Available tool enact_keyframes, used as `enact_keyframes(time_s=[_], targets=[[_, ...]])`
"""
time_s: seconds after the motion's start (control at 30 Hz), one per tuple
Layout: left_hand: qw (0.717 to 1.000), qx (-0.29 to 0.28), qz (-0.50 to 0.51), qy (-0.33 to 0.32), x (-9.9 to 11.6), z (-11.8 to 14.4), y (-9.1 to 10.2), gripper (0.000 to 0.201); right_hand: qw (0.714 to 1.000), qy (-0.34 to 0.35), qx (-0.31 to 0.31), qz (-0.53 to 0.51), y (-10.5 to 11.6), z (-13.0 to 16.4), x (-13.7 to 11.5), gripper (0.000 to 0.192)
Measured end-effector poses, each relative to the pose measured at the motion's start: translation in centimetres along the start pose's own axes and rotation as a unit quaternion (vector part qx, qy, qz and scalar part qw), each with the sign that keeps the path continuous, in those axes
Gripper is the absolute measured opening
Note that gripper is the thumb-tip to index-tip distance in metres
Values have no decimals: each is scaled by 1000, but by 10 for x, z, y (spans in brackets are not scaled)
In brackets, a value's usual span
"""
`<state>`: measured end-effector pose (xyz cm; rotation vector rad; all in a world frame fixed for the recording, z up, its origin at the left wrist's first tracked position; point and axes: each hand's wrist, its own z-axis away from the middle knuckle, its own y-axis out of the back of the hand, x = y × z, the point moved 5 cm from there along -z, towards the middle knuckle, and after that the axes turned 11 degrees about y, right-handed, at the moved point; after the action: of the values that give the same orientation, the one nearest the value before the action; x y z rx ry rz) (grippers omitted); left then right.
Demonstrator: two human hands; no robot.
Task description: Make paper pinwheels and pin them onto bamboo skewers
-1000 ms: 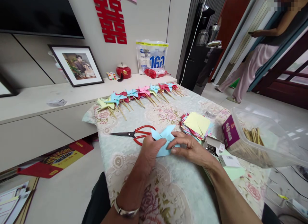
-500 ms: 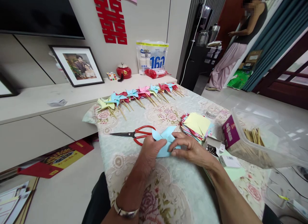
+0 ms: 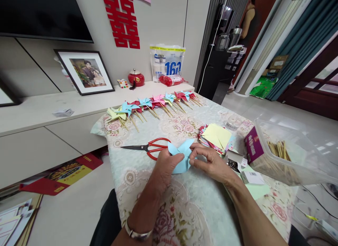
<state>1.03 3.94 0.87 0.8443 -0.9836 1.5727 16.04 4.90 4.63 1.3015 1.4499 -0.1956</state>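
Folding blue paper [image 3: 181,158] before bag [image 3: 167,62] reading "160".

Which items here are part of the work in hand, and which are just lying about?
In use: left hand and right hand holding the blue paper; paper stack; sticks; scissors; finished pinwheels.

Lying about: framed photo, red pot, cup bag.

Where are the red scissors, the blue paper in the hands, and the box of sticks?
red scissors [image 3: 155,148], head view, on the red handle loops.
blue paper [image 3: 182,158], head view, on its folded middle between both hands.
box of sticks [image 3: 290,151], head view, on the clear front wall.
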Motion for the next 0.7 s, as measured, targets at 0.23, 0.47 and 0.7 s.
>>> enact_keyframes(time_s=[0.23,0.47,0.7], targets=[[999,-38,-7,-1,-2,0,-3,12,999,-3,37,20,-3,-2,0,14],[999,-52,-2,1,-1,2,-4,12,998,-15,54,39,-5,-3,2,13],[999,-41,-16,10,-4,2,-3,18,996,-17,66,48,-5,-3,2,12]])
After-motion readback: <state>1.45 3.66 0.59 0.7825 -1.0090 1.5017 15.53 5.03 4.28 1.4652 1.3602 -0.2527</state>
